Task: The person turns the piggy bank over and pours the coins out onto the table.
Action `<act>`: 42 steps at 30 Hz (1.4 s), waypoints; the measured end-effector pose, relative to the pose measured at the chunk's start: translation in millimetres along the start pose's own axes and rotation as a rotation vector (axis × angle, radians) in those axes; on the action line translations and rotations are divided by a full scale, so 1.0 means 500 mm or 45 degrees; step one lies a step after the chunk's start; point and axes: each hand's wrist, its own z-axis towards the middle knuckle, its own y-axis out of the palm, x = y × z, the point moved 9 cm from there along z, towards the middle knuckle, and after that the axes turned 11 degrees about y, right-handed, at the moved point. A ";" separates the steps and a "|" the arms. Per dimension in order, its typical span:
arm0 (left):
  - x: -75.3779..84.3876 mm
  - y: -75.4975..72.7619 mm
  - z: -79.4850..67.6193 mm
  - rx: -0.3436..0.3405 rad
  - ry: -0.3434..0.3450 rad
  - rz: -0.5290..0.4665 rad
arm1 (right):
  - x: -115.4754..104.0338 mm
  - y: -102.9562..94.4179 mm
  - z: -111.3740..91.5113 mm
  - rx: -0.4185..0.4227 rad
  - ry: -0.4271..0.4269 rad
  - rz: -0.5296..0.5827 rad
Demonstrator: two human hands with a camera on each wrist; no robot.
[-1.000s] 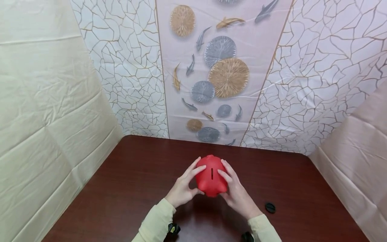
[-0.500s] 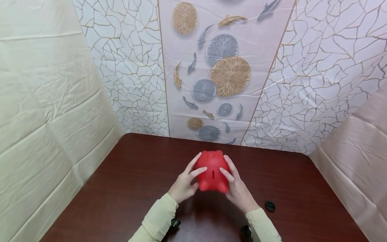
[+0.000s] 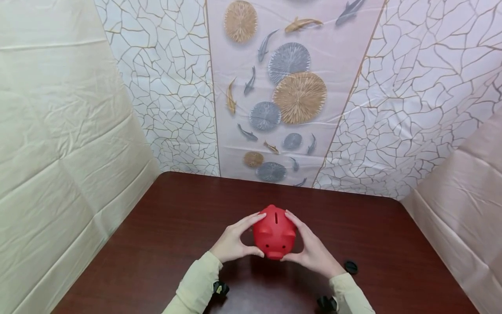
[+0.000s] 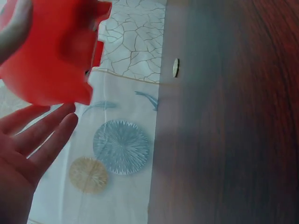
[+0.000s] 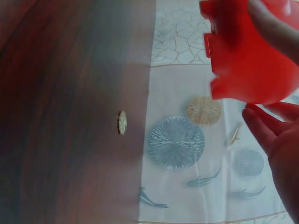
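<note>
A red piggy bank (image 3: pixel 274 235) is held off the table between both hands, its snout and eyes toward me and its coin slot at the top. My left hand (image 3: pixel 235 242) grips its left side, fingers on the upper flank and thumb low near the snout. On the opposite side my right hand (image 3: pixel 311 248) holds it the same way. Both wrist views show the bank's feet and underside edge, with the left thumb (image 4: pixel 16 28) and the right thumb (image 5: pixel 275 30) across its body. A coin (image 5: pixel 122 122) lies on the table below; the bank or hands hide it in the head view.
On the dark wooden table (image 3: pixel 176 218), a round black plug (image 3: pixel 351 267) lies just right of my right wrist. Patterned cloth (image 3: pixel 180 96) hangs behind the table, and plain pale cloth (image 3: pixel 59 152) walls the left side.
Both hands tipped the piggy bank so its slot faced me lower down, then turned it back. Now its face shows and it sits slightly lower. The black plug has stayed put.
</note>
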 end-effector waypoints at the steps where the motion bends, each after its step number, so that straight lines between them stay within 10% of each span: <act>1: -0.003 0.000 -0.002 -0.004 -0.020 -0.005 | 0.006 0.002 -0.003 -0.014 0.041 0.018; 10: -0.032 0.013 -0.026 -0.013 -0.277 -0.177 | 0.043 0.022 -0.019 -0.071 0.295 0.263; 25: -0.070 0.035 -0.068 0.083 -0.702 -0.373 | 0.073 0.061 -0.025 -0.096 0.603 0.189; 42: -0.067 0.023 -0.027 0.148 -0.740 -0.344 | 0.057 0.020 0.008 0.021 0.704 0.087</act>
